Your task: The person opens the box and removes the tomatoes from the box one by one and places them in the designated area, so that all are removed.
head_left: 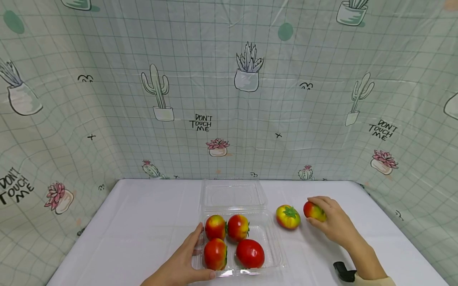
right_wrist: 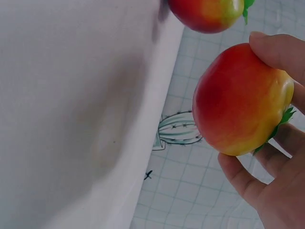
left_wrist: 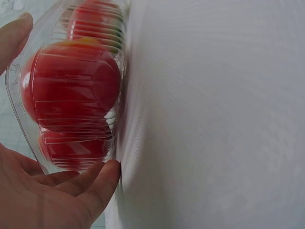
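A clear plastic clamshell box [head_left: 270, 242] lies on the table with its lid [head_left: 232, 194] folded back. Inside sit several red-and-yellow tomatoes [head_left: 215, 254], including a nearly all-red one [head_left: 250, 253] at the front right. My left hand [head_left: 182, 258] holds the box at its left side, thumb by the front edge and fingers along the side; the left wrist view shows the fingertips against the ribbed wall. My right hand [head_left: 334, 220] grips a red-and-yellow tomato [right_wrist: 243, 100] with a green calyx, thumb and fingers around it. Another tomato [head_left: 288, 217] rests between that hand and the box.
White cloth covers the table [head_left: 154, 214]. A patterned curtain [head_left: 200, 79] rises behind it and along both sides. Near the right wrist is a black object [head_left: 344, 272], partly against the sleeve [head_left: 375, 281].
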`<action>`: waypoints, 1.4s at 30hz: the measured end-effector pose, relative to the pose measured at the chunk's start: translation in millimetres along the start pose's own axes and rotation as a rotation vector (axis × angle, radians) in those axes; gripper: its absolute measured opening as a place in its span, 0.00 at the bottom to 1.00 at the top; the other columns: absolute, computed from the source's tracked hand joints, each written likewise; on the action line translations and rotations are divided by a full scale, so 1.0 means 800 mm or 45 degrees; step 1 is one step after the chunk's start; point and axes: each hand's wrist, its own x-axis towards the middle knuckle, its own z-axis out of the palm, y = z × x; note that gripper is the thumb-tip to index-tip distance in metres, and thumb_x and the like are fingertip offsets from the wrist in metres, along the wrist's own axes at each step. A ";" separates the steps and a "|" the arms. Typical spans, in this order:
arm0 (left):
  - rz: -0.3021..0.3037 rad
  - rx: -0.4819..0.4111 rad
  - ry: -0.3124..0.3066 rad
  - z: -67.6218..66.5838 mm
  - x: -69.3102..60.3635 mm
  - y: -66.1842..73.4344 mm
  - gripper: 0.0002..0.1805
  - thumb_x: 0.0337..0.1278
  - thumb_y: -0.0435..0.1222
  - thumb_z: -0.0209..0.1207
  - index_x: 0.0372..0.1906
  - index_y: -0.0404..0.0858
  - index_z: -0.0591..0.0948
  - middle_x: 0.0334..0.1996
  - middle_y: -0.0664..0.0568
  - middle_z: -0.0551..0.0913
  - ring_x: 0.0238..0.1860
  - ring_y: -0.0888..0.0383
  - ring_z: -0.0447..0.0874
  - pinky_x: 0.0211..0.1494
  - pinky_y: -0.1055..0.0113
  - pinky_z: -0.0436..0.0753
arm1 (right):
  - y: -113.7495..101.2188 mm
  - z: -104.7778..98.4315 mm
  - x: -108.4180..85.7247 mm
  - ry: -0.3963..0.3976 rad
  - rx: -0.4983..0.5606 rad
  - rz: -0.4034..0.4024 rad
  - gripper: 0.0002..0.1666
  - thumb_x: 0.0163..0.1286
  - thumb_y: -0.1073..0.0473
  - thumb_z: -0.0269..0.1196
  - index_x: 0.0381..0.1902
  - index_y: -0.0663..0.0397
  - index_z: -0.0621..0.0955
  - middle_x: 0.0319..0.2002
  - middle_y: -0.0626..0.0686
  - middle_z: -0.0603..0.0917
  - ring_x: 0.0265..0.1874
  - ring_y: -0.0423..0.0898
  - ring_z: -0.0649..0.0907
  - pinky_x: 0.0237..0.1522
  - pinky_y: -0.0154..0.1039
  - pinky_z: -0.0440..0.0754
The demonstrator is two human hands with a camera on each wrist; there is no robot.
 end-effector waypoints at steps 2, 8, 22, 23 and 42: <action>0.001 0.000 -0.001 0.000 0.000 0.000 0.64 0.42 0.53 0.71 0.77 0.44 0.41 0.72 0.37 0.52 0.58 0.41 0.71 0.51 0.47 0.81 | 0.002 0.002 -0.001 -0.022 -0.009 0.013 0.32 0.51 0.61 0.74 0.55 0.58 0.78 0.53 0.59 0.76 0.52 0.60 0.74 0.50 0.62 0.74; 0.005 0.009 -0.001 0.000 0.000 0.000 0.64 0.42 0.53 0.71 0.77 0.44 0.41 0.72 0.37 0.52 0.58 0.41 0.71 0.52 0.47 0.80 | 0.006 0.008 -0.001 -0.088 -0.036 0.048 0.32 0.53 0.59 0.74 0.56 0.58 0.77 0.53 0.59 0.77 0.51 0.59 0.75 0.49 0.61 0.75; 0.005 0.003 0.003 0.000 0.000 0.000 0.64 0.42 0.53 0.71 0.77 0.45 0.41 0.72 0.37 0.52 0.58 0.40 0.71 0.50 0.47 0.81 | 0.008 0.015 -0.002 -0.157 -0.075 0.071 0.32 0.52 0.57 0.74 0.54 0.58 0.77 0.52 0.59 0.78 0.50 0.60 0.76 0.49 0.62 0.75; 0.003 0.001 0.002 0.000 0.000 0.000 0.64 0.42 0.53 0.71 0.77 0.45 0.41 0.72 0.37 0.52 0.58 0.40 0.70 0.50 0.47 0.81 | 0.008 0.015 -0.003 -0.160 -0.079 0.073 0.32 0.52 0.56 0.74 0.54 0.58 0.77 0.52 0.59 0.78 0.50 0.60 0.76 0.49 0.62 0.75; -0.008 0.003 -0.005 -0.002 0.000 0.000 0.63 0.43 0.53 0.71 0.77 0.44 0.41 0.73 0.36 0.50 0.58 0.40 0.70 0.52 0.46 0.80 | 0.010 0.022 -0.003 -0.250 -0.046 0.131 0.36 0.53 0.54 0.73 0.59 0.59 0.75 0.55 0.61 0.75 0.54 0.61 0.73 0.54 0.64 0.72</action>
